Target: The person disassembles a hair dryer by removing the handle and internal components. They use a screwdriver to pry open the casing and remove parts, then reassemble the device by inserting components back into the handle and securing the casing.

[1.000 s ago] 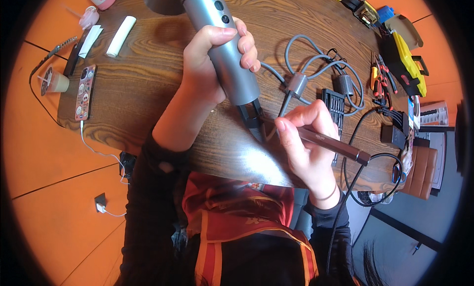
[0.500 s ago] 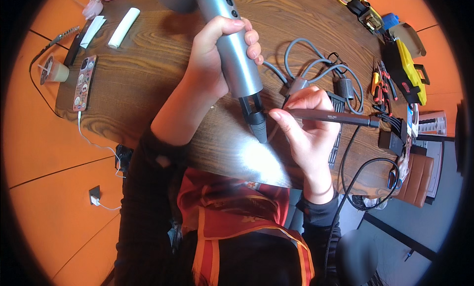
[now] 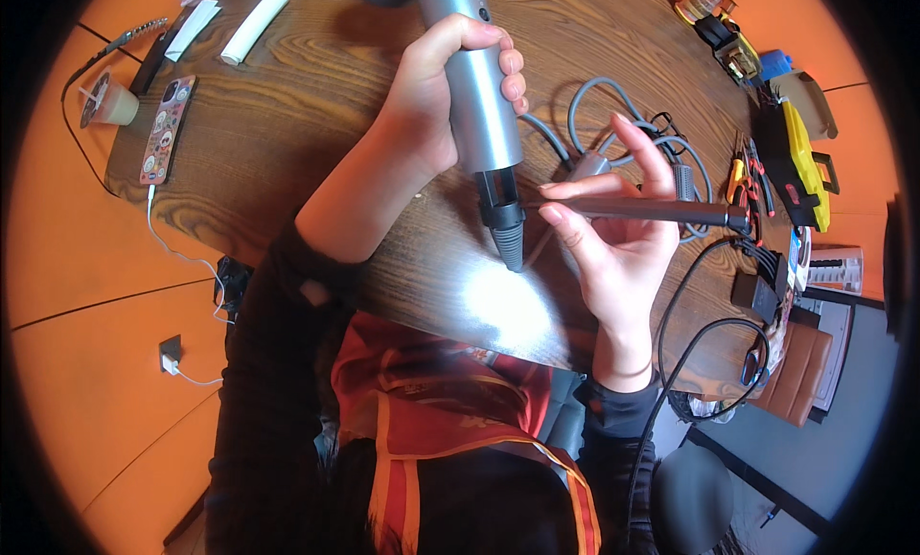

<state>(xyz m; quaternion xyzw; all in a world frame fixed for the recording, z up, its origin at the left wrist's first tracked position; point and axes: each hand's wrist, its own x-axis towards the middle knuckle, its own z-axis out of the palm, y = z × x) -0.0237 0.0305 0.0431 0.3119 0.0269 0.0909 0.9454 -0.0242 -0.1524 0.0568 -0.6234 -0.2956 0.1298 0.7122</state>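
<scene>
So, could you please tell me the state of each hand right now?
Left hand: closed around the silver cylindrical handle.
Right hand: closed in a pinch, holding the dark pen-shaped tool.

There is one left hand, one right hand, one silver cylindrical device and one brown pen-shaped tool. At left are one phone, one cup and two white strips; at right, one yellow-and-black toolbox.
</scene>
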